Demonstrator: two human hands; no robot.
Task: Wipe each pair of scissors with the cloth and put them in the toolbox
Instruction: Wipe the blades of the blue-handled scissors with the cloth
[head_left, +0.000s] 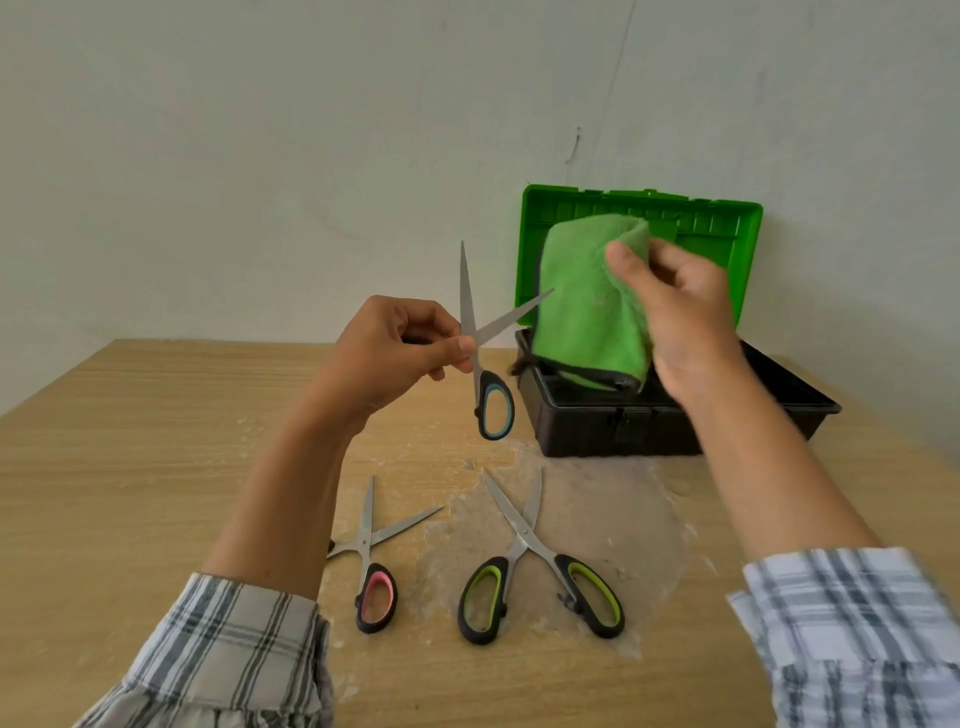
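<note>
My left hand (397, 348) pinches blue-handled scissors (493, 402) near the pivot and holds them above the table, blades spread and pointing up. My right hand (680, 317) grips a folded green cloth (587, 306) just right of the blade tips, in front of the toolbox. The toolbox (597, 431) has a black base and an upright green lid (727, 228), and stands open at the back right. Pink-handled scissors (376, 595) and green-handled scissors (540, 571) lie open on the table near me.
The wooden table (130, 441) runs back to a pale wall. A scuffed, whitish patch (597, 519) covers the tabletop around the green-handled scissors and in front of the toolbox. My plaid sleeves fill the lower corners.
</note>
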